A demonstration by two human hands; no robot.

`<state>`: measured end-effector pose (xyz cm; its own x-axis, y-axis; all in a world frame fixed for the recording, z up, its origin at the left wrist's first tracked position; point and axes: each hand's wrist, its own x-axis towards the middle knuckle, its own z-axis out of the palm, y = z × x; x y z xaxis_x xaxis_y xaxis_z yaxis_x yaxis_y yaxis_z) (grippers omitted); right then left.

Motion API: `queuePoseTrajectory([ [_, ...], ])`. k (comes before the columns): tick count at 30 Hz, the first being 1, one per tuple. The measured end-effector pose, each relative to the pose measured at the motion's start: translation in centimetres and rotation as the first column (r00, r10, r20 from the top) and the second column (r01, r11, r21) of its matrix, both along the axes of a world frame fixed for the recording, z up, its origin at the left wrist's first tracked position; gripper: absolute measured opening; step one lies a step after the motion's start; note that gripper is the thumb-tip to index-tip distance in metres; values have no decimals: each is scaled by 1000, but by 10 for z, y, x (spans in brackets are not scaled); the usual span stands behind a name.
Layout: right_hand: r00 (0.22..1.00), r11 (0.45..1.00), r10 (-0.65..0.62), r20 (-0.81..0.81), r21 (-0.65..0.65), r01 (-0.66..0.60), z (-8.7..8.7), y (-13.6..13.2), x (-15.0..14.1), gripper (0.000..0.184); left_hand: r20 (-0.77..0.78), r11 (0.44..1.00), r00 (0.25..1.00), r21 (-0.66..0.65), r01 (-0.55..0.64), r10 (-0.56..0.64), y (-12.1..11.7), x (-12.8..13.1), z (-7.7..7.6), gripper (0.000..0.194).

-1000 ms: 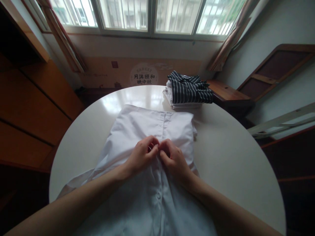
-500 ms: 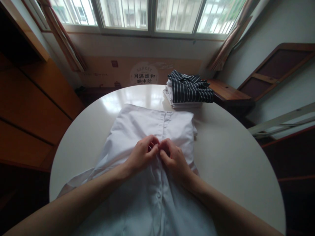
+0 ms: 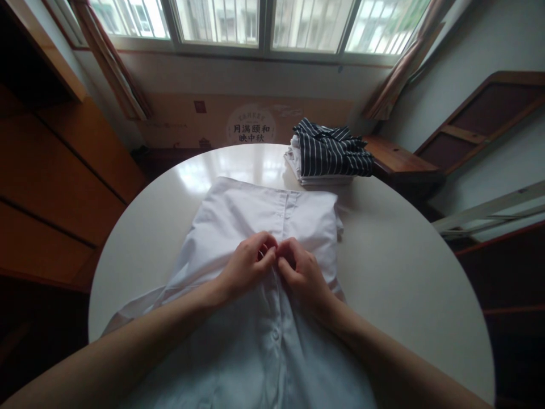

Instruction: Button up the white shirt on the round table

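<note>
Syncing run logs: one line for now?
left hand: pinching white button-front cloth garment | right hand: likewise | white-striped black cloth: atop white cloth stack

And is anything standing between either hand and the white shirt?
Nothing visible does: the left hand and right hand are both at the front opening of the white shirt. The striped garment lies beyond it, out of their way.

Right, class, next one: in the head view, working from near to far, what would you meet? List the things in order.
Button on the white shirt → left hand and right hand, side by side → striped garment → printed panel → window.
</note>
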<state>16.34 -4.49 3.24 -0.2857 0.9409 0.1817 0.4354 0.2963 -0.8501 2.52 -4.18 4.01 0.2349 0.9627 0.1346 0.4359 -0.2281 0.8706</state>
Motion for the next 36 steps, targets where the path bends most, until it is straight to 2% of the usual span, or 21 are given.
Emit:
queuePoseTrajectory([
  [18,996,1000,31,78,-1,-31,-1,0,0,5,-147,998,989,59,30,-21,-1,0,-3,12],
  [36,992,999,24,126,35,-29,-4,1,0,4,-176,995,984,82,49,-33,0,-2,-6,8],
])
